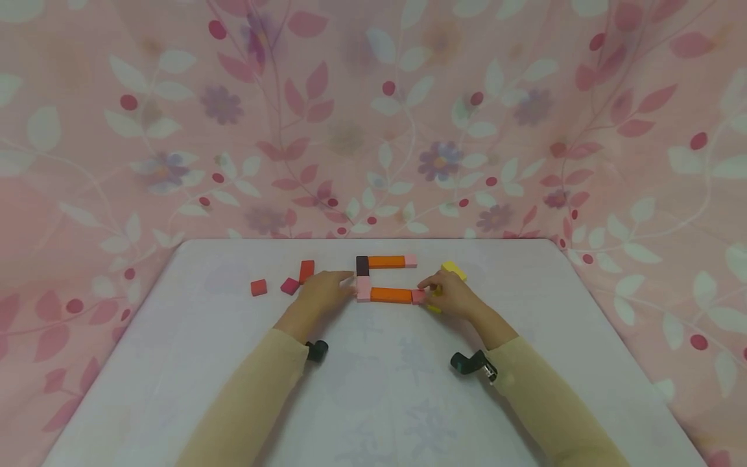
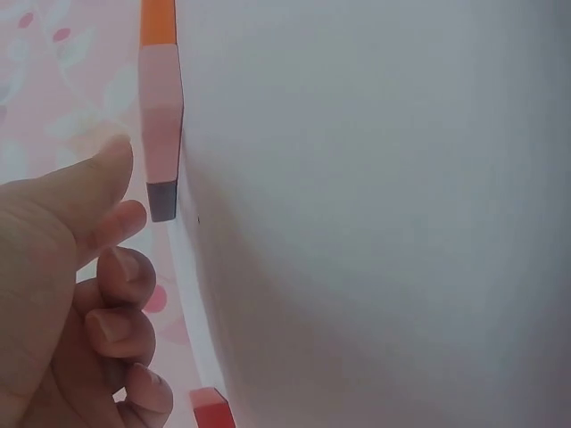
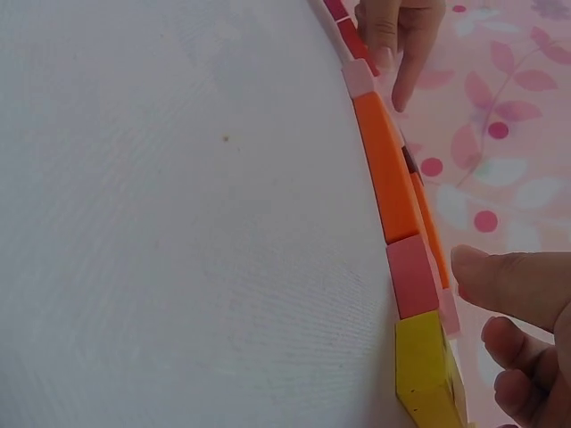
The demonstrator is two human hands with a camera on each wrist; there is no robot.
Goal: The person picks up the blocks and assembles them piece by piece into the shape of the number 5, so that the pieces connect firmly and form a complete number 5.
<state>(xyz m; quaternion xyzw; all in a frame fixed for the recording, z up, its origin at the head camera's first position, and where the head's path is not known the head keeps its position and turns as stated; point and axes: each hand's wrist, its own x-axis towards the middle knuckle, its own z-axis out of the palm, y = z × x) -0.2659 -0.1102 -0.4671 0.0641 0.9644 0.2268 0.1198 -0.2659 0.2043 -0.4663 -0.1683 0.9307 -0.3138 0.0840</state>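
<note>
The coral block (image 1: 417, 296) sits on the white table, just beside the fingertips of your right hand (image 1: 452, 295). It closes the right end of the nearer row. Against its outer end stands a yellow block (image 3: 419, 352), part of it hidden under your right hand in the head view. Your right grip is released: the wrist view shows the fingers loosely bent, with nothing between them. Whether a fingertip touches a block there, you cannot tell.

To the left of the coral block, the near orange block (image 1: 391, 296) lies with its long axis running left to right. It meets the pale pink block (image 1: 363, 289) at the corner, whose long axis points away from you. The black block (image 1: 362, 266) continues that line away from you. From its far part the far orange block (image 1: 386, 262) runs rightward, parallel to the near one, with a small pink block (image 1: 411, 261) at its tip. Together they make a bracket open to the right.

Your left hand (image 1: 323, 292) is beside the pale pink block, fingers slack and holding nothing; contact is unclear. Further left lie an upright-pointing red block (image 1: 307, 268), a turned crimson block (image 1: 290, 286) and a short red block (image 1: 259, 287). Beyond your right hand, another yellow block (image 1: 455, 269) lies slanted. A leaf-patterned pink cloth (image 1: 350, 130) hangs behind the table.
</note>
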